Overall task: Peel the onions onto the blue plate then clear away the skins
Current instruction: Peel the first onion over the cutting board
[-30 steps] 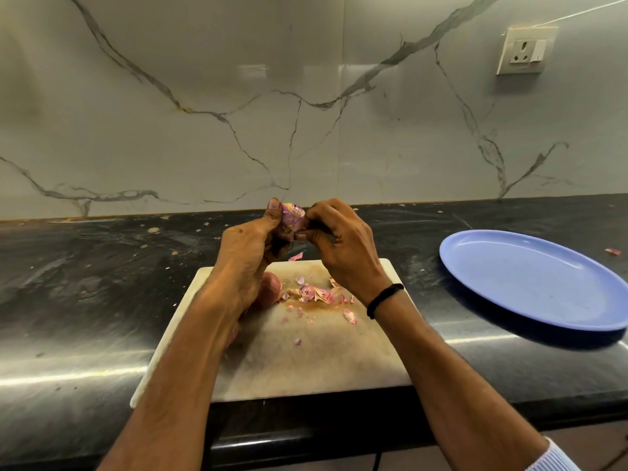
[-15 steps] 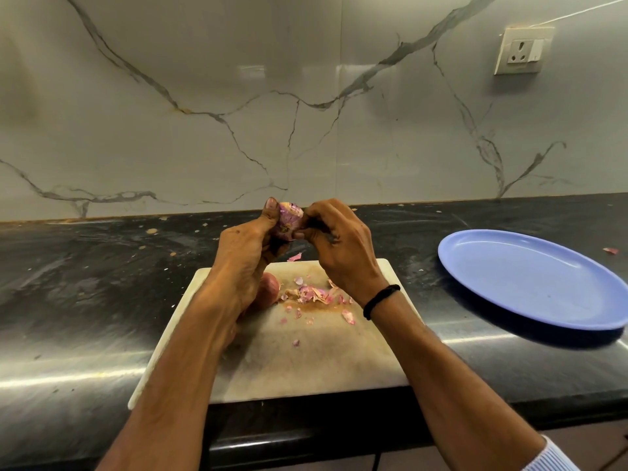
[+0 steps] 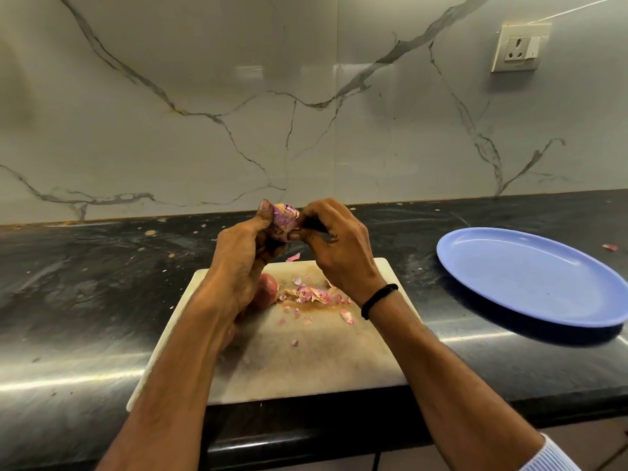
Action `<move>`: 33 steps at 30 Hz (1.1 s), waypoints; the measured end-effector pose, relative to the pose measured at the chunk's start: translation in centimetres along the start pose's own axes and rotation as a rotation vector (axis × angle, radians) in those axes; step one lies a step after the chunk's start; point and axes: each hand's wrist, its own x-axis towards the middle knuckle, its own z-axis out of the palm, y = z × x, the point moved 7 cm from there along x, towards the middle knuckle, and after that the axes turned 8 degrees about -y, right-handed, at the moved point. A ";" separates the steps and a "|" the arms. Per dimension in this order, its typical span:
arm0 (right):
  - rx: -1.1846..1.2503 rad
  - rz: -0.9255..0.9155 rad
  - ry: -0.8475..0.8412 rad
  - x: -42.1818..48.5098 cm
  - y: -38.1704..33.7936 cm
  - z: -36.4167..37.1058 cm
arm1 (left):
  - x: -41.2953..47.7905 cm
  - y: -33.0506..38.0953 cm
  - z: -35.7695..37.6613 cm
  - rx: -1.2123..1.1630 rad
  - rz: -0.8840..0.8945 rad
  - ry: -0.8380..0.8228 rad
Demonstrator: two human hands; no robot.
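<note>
A kitchen, and a home one by the look: a polished black stone counter (image 3: 85,283) runs left to right, flecked with crumbs, and behind it rises a glossy white backsplash (image 3: 204,96) veined like marble. Far right on that wall sits a switched wall socket (image 3: 518,47). At the near edge lies a stained white chopping board (image 3: 306,362) strewn with pink onion skins (image 3: 312,294) — a blue plate (image 3: 530,277) sits to its right, and above the board the left hand (image 3: 238,263) and right hand (image 3: 339,253) grip a purple onion (image 3: 283,222).

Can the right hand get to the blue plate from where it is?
Probably yes: bare counter lies between right hand and blue plate, nothing blocking, but it pinches the onion now.
</note>
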 end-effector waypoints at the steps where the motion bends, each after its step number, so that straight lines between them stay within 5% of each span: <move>1: 0.028 0.011 0.002 0.0 0.0 -0.1 | 0.0 0.0 0.0 0.002 0.002 -0.001; 33: -0.029 0.011 -0.004 0.1 0.0 0.2 | -0.3 0.2 0.2 0.057 0.027 -0.012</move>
